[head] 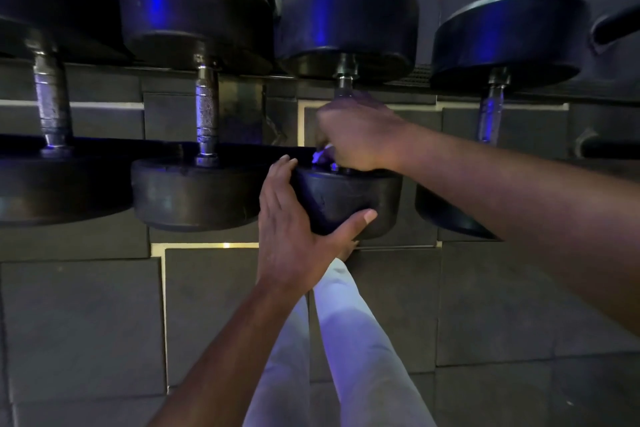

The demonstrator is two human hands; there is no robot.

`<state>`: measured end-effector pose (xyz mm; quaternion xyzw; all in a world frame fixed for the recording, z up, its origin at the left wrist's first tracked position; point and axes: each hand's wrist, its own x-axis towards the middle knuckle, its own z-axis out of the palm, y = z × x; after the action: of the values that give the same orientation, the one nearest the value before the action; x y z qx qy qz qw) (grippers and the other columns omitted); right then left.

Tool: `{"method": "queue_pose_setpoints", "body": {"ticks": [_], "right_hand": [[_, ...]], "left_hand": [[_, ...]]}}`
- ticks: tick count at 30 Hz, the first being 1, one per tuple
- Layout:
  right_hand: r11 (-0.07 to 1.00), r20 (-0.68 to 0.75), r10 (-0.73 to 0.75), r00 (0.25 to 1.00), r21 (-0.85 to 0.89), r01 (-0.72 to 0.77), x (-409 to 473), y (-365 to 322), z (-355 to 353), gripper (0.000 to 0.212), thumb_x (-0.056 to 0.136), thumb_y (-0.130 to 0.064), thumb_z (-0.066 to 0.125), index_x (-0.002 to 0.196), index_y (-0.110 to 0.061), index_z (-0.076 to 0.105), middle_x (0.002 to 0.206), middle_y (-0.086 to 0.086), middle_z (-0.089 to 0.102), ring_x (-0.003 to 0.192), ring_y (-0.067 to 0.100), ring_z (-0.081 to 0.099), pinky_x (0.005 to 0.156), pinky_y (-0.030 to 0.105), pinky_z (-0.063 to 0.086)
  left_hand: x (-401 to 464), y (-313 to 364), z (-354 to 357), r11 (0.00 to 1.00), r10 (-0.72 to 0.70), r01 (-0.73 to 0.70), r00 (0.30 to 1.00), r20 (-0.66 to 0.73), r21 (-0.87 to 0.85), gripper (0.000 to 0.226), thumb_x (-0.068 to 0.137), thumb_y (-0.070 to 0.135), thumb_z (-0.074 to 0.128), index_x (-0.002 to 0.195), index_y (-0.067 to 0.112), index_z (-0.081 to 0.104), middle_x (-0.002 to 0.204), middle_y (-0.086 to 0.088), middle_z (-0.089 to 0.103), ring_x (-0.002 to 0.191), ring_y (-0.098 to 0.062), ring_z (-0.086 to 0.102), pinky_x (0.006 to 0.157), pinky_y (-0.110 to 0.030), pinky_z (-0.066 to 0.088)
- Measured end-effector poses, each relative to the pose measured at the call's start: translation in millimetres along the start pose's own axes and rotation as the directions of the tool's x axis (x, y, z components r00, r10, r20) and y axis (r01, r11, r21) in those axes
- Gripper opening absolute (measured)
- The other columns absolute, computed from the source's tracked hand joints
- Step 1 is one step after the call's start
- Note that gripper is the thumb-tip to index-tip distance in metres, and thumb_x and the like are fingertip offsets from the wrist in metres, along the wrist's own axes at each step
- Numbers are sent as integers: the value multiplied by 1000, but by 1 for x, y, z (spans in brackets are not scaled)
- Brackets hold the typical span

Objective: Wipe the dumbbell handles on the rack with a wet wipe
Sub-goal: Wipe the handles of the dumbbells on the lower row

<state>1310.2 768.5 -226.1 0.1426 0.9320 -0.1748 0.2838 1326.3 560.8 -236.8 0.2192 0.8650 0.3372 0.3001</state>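
Note:
Several black dumbbells lie side by side across the rack (242,146), each with a metal handle. My right hand (360,135) is curled round the handle of the third dumbbell (349,14), and a bit of white wet wipe (320,154) shows under its fingers. Most of that handle is hidden by the hand; only its top end (344,80) shows. My left hand (294,218) cups the near weight head (346,199) of the same dumbbell, fingers along its left side and thumb under its front.
A dumbbell with a bare knurled handle (206,114) sits just left, another handle (490,114) just right, and a larger one (52,100) at far left. Dark rubber floor tiles (86,322) lie below. My legs in pale trousers (346,340) stand close to the rack.

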Motion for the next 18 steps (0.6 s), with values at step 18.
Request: {"method": "queue_pose_setpoints", "body": {"ticks": [18], "right_hand": [[753,287,367,885,466,-464,3,48,45,27,89,-11,77,116,-8,74,111,11,75,101,26,71,77,29,52]], "left_hand": [[4,-5,6,995,65,-61,996,-53,82,125,66,85,84,156,13,38,160,-2,42,148,-26,43,121,-52,41]]}}
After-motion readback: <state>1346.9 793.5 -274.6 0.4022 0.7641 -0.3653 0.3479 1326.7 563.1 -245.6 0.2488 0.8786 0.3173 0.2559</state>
